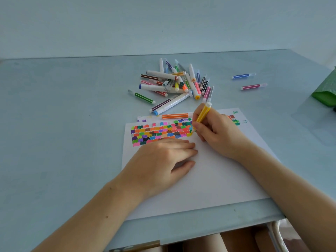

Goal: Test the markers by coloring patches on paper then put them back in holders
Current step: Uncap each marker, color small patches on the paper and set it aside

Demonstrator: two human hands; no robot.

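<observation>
- The right hand (214,131) grips a yellow marker (203,113), fingers curled round its barrel, tip down on the paper (209,179) at the right end of the coloured patches (160,132).
- The left hand (161,160) lies flat on the paper, fingers straight and relaxed, just below the patches.
- An orange marker (175,116) lies just beyond the right fingertips; a pile of markers (179,82) sits farther beyond.
</observation>
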